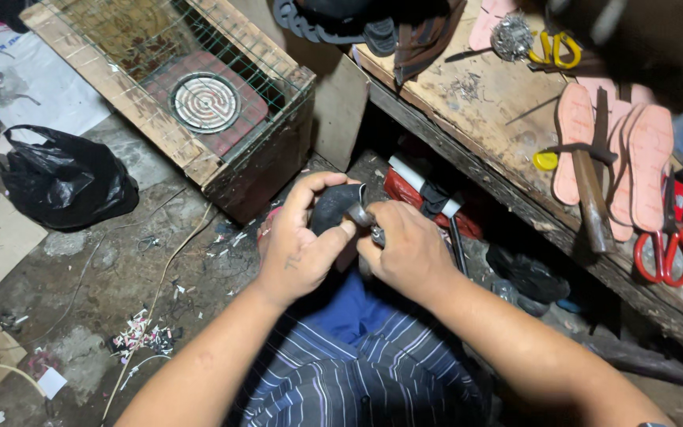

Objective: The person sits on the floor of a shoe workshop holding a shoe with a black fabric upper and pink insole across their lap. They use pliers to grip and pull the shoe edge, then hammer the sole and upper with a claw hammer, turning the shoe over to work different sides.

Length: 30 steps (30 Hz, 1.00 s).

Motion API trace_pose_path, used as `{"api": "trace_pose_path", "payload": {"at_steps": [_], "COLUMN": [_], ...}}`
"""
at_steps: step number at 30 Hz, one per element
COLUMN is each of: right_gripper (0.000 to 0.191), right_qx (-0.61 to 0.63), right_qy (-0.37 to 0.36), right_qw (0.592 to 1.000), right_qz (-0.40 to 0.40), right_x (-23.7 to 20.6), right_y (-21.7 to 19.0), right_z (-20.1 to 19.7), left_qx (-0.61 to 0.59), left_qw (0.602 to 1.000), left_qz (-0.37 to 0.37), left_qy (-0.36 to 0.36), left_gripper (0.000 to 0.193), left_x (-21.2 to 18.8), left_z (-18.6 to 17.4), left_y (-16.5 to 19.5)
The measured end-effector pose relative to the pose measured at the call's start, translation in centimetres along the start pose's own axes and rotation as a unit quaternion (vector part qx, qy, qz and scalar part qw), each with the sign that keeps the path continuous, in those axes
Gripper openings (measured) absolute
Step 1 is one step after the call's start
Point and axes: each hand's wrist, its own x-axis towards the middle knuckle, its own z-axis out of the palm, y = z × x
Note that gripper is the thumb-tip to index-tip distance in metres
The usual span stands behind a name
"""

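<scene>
My left hand (298, 245) is clamped around a black shoe piece (333, 207), thumb arched over its top and fingers wrapped beneath, holding it above my lap. My right hand (409, 249) is closed on a small metal tool (363, 217), whose grey tip is pressed against the edge of the black piece, just beside my left thumb. Both hands are touching at the work, knuckles close together. I cannot tell exactly what kind of tool it is; most of it is hidden in my fist.

Below the hands lies my striped shirt (357, 379) over blue cloth.

To my right runs a worn wooden workbench (468, 103). On it lie pink insoles (642, 158) side by side, a hammer (590, 186) with a wooden handle resting across them, red-handled scissors (666, 253) near the bench edge, and yellow-handled scissors (555, 47) further back beside a bundle of metal tacks (511, 35).

Ahead on the left stands a wooden crate (199, 158) covered with wire mesh, with a round coil heater (205, 101) inside it. A black plastic bag (65, 182) sits on the concrete floor (120, 277), well apart from the hands, among scattered scraps and loose cord.
</scene>
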Motion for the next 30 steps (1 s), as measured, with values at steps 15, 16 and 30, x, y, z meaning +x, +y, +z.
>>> {"api": "trace_pose_path", "payload": {"at_steps": [15, 16, 30], "right_gripper": [0.057, 0.062, 0.053], "right_qx": [-0.126, -0.14, 0.022], "right_qy": [-0.261, -0.293, -0.272], "right_qw": [0.944, 0.927, 0.93], "right_qz": [0.159, 0.188, 0.244], "right_x": [-2.9, -2.8, -4.5], "right_y": [-4.9, -5.2, -2.9], "right_z": [-7.6, -7.9, -10.5], "left_qx": [0.338, 0.349, 0.383], "left_qw": [0.934, 0.925, 0.919], "left_qz": [-0.082, -0.118, -0.035], "left_qy": [-0.078, -0.092, -0.089], "left_gripper": [0.036, 0.038, 0.034], "left_x": [-0.9, -1.0, -1.6], "left_z": [3.5, 3.9, 6.8], "left_y": [2.7, 2.9, 2.1]}}
